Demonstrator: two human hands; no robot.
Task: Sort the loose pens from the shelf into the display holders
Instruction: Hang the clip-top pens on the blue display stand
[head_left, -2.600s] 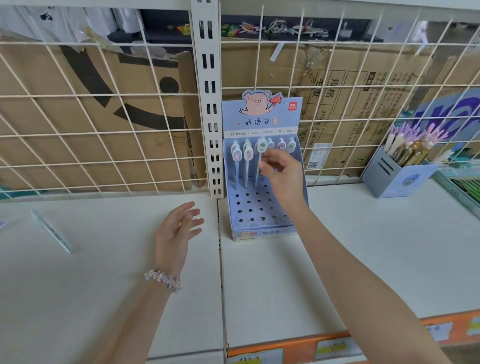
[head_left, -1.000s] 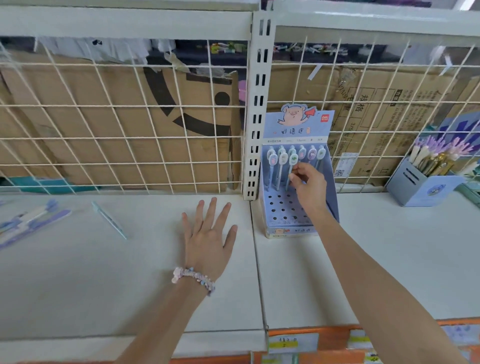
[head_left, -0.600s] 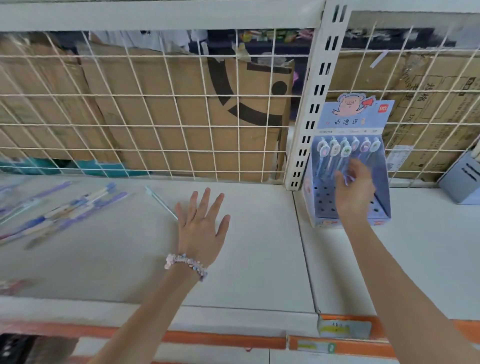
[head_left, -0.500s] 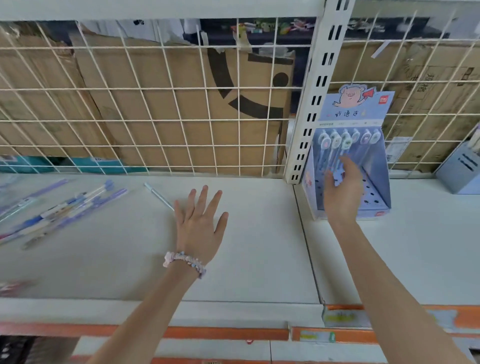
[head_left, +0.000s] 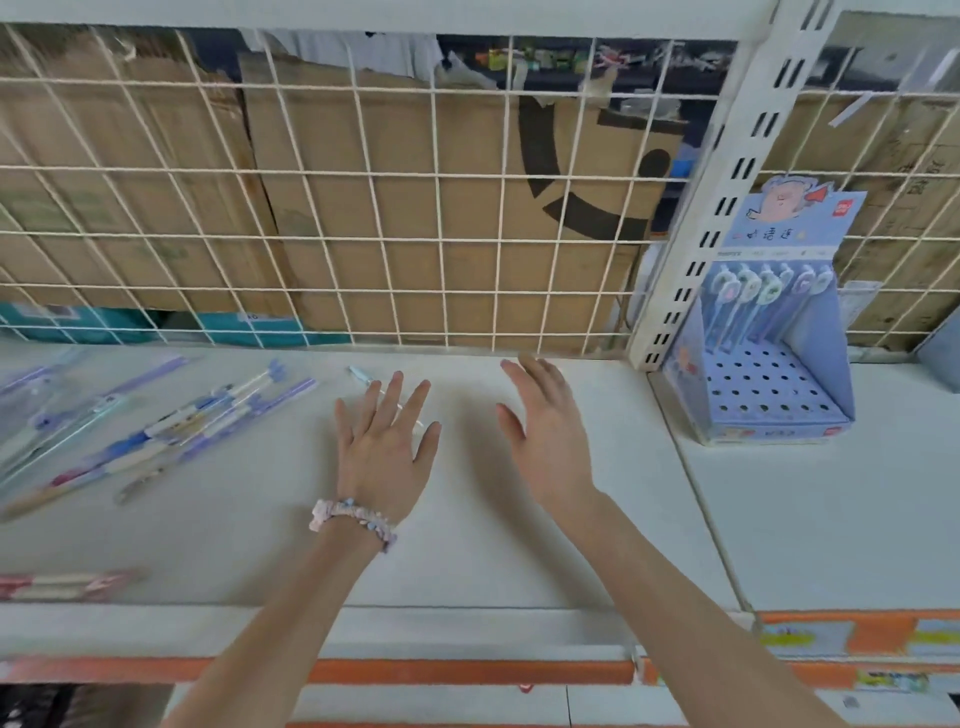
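One slim pale pen (head_left: 363, 375) lies on the shelf (head_left: 519, 545) just beyond our left hand (head_left: 382, 447), which is spread flat, its fingertips over the barrel; our right hand (head_left: 545, 436) hovers beside it, empty, fingers straight. More loose pens (head_left: 208, 415) lie further left. We would pinch the barrel mid-length, then carry it right to the blue display holder (head_left: 769, 395). Its header print is too blurred to read.
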